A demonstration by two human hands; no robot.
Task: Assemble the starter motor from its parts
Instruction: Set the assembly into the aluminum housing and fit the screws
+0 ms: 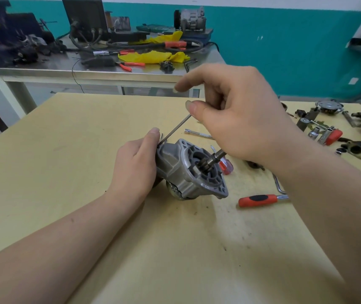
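The grey starter motor housing lies on its side on the yellow table, its round nose face and pinion shaft turned toward the right. My left hand grips the housing's left end, thumb up along it. My right hand hovers above, pinching the top of a long thin bolt between thumb and fingers, index finger stretched out. The bolt slants down to the housing's upper left edge.
A red-handled ratchet and bent bar lie right of the motor. A socket extension, a red screwdriver handle, sockets and loose motor parts lie at the right. A cluttered steel bench stands behind.
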